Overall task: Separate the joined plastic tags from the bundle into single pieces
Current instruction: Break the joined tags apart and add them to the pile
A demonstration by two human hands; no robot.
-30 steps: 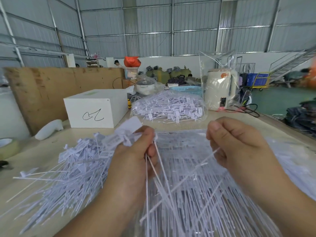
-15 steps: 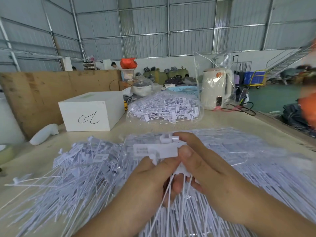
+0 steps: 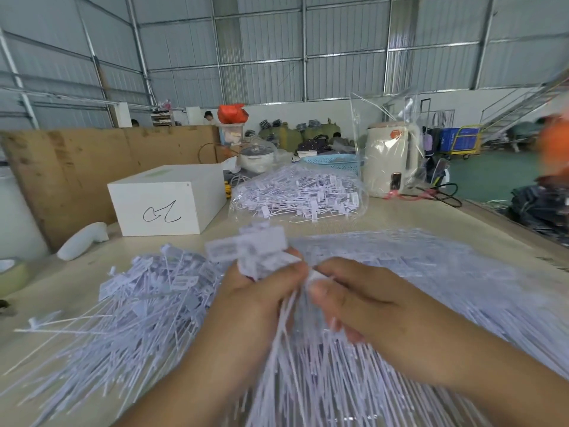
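My left hand (image 3: 255, 300) grips a bundle of joined white plastic tags (image 3: 252, 249) by their flat heads, and the thin tails hang down between my arms. Close against it, my right hand (image 3: 354, 300) pinches one tag head (image 3: 315, 277) at the bundle's right side. A heap of single tags (image 3: 132, 306) lies on the table to the left. More tags spread out in clear wrap (image 3: 431, 272) to the right. The tags in my hands are blurred.
A clear bag full of tags (image 3: 295, 195) lies behind my hands. A white box (image 3: 167, 200) with a black scribble stands at the back left beside a brown board (image 3: 77, 171). A cream kettle in plastic (image 3: 389, 161) and black cables (image 3: 443, 195) sit at the back right.
My hands, apart a second ago, have come together at the bundle's heads. The right hand now pinches a tag at the bundle's right edge, and the bundle has shifted a little.
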